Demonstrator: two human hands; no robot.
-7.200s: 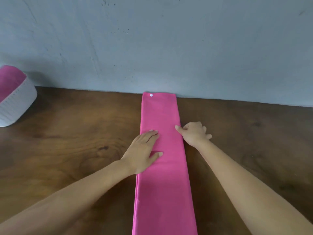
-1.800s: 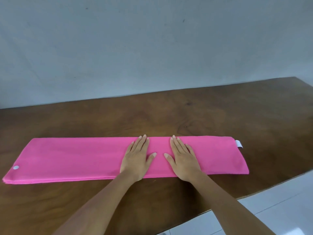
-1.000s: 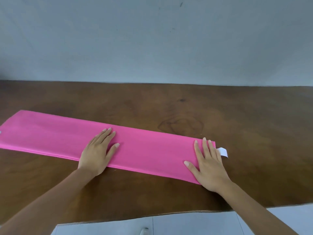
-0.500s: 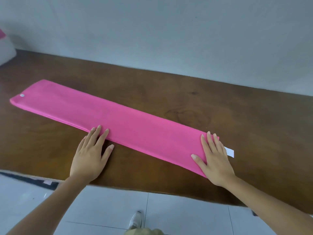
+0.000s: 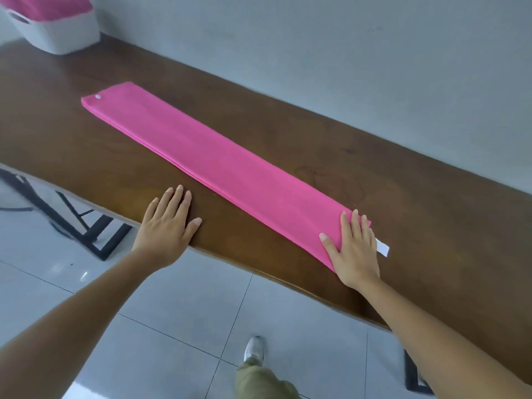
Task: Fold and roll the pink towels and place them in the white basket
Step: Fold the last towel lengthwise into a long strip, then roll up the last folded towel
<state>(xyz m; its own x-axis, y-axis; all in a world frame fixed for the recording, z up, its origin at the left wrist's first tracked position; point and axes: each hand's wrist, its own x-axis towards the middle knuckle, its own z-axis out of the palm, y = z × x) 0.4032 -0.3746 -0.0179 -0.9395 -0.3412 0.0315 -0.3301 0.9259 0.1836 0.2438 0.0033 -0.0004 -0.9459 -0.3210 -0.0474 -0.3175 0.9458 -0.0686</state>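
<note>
With the flat left hand (image 5: 168, 226) off the long folded pink towel (image 5: 218, 162), the flat right hand (image 5: 355, 251) alone may roll it crooked.

place: plain indoor room, home or housekeeping type; can't pin it closer
table (image 5: 86, 145): long dark wood slab, under the fingers (image 5: 175, 197) of the left hand (image 5: 167, 226)
wall (image 5: 345, 53): bare grey paint, beyond the fingertips, meets the table's far edge
floor (image 5: 187, 312): glossy pale tiles, wrist-side of the fingers
frame (image 5: 116, 241): black metal, on the floor left of those fingers
basket (image 5: 63, 33): white, pink towels (image 5: 51, 5) inside, far beyond and left of the fingers, by the wall
</note>
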